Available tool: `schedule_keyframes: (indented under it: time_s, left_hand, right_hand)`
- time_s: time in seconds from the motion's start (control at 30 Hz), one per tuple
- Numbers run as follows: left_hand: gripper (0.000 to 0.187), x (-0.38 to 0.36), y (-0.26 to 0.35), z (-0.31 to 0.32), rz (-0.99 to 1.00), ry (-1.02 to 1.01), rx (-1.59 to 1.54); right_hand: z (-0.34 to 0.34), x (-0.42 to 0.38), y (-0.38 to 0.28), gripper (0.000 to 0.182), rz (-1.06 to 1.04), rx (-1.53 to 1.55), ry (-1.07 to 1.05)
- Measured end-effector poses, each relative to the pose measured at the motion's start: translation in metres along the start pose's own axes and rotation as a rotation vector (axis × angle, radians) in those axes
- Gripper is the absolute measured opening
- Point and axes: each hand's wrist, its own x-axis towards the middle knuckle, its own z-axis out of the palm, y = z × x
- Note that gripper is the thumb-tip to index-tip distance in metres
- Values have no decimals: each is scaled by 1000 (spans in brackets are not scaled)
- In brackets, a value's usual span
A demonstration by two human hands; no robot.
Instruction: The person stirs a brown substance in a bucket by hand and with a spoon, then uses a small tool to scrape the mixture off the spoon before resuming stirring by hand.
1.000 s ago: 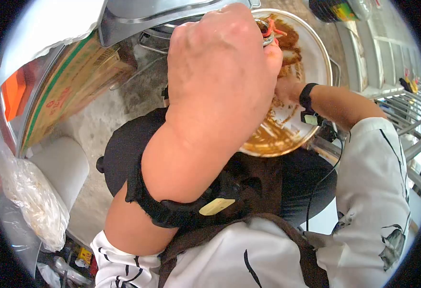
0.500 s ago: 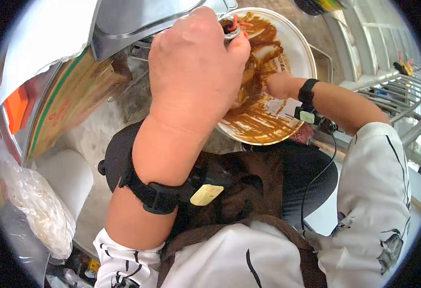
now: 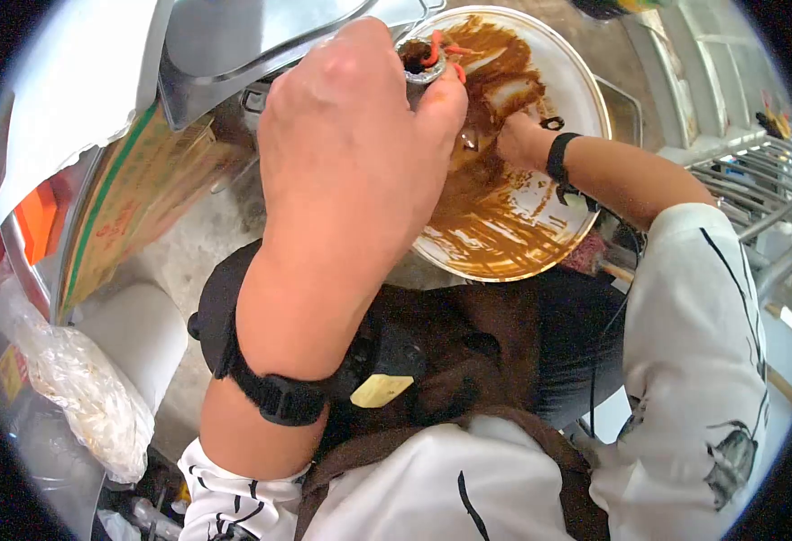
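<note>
My left hand [image 3: 355, 135] is closed around a small round container [image 3: 421, 59] with a metallic rim. Dark stuff and a red, cord-like piece show at its mouth. Beyond it lies a large white plate [image 3: 576, 99] with a gold edge, smeared with brown paste [image 3: 495, 230]. My right hand [image 3: 524, 142] reaches in from the right, low over the plate and touching the paste. Its fingertips are hidden in the brown, so what they hold, if anything, does not show.
A metal tray [image 3: 234, 36] is at the upper left, above a cardboard box [image 3: 125, 212]. A clear plastic bag [image 3: 89, 388] hangs at the left. On the right stands a metal rack [image 3: 757, 180].
My left hand has shifted slightly left, showing more of the container's mouth. My right hand has moved a little up and turned at the wrist.
</note>
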Motion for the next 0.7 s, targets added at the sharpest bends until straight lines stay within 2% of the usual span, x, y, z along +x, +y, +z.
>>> schedule_keyframes:
  time_s: [0.13, 0.17, 0.2, 0.27, 0.3, 0.33, 0.4, 0.43, 0.47, 0.53, 0.57, 0.7]
  left_hand:
    - [38, -1, -3, -1, 38, 42, 19]
    - [37, -2, -4, -1, 29, 43, 10]
    - [37, -1, -5, -1, 26, 45, 13]
    - [35, -2, -7, -1, 53, 60, -11]
    - [35, -2, -8, -1, 50, 62, -10]
    - [34, -2, -7, -2, 42, 47, -7]
    - [33, -2, -6, -1, 37, 33, -8]
    - [33, -2, -6, -1, 56, 41, -18]
    - [33, -2, -5, 0, 77, 50, -27]
    - [33, -2, -4, 0, 77, 44, -33]
    - [33, -3, -4, 0, 74, 40, -38]
    - [34, -7, -3, 2, 85, 58, -50]
  right_hand:
    - [-11, 4, 7, 21, -103, -92, -2]
    - [8, 21, 10, 19, -89, -52, 111]
    - [14, 25, 11, 19, -92, -55, 114]
    - [25, 32, 13, 13, 52, 292, 300]
    - [25, 34, 15, 7, -47, 196, 233]
    - [25, 34, 14, 7, -48, 194, 233]
    - [29, 27, 9, 7, 4, 378, 96]
    - [43, 32, 4, 7, -41, 295, 202]
    - [49, 33, 1, 7, -37, 296, 202]
    - [34, 16, -9, 16, 90, 552, -26]
    - [10, -11, -12, 17, 73, 701, -3]
    - [20, -15, -23, 18, 126, 704, 53]
